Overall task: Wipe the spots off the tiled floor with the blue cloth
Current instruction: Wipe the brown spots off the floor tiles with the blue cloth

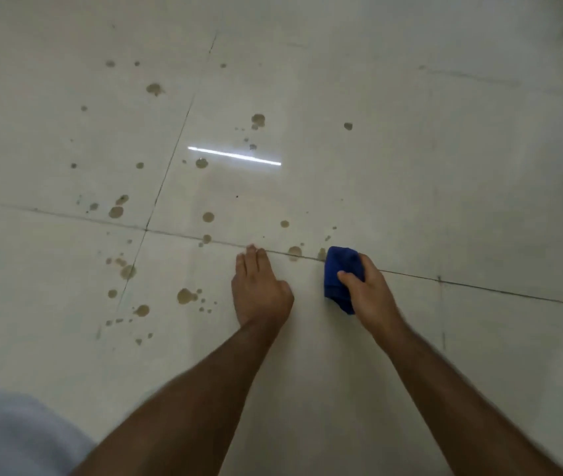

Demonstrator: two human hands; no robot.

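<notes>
Head view, looking down at a pale tiled floor (410, 166) crossed by dark grout lines and scattered with brownish spots (186, 296), most of them left of and beyond the hands. The blue cloth (340, 274), bunched into a compact wad, sits on the floor just right of centre, straddling the grout line that runs from left to right across the near part of the scene. The right hand (369, 290) grips it from the right side: the thumb lies across the top of the wad and the fingers (364, 261) curl round its far right edge, so the hand is closed on the cloth. The left hand (259, 286) rests flat on the floor just left of the cloth, fingers straight and together, holding nothing; it appears to serve as a brace. The cloth looks soft, light and easily compressed, so it would likely slide freely on glossy tile and need downward pressure from the palm; a hold over the top of the wad, as shown, suits this. Its long axis runs near to far, tilted slightly left at the far end, which touches the nearest spot (321, 254); another lies just left (294, 251). A pale blurred garment (15, 431) fills the near left corner.
</notes>
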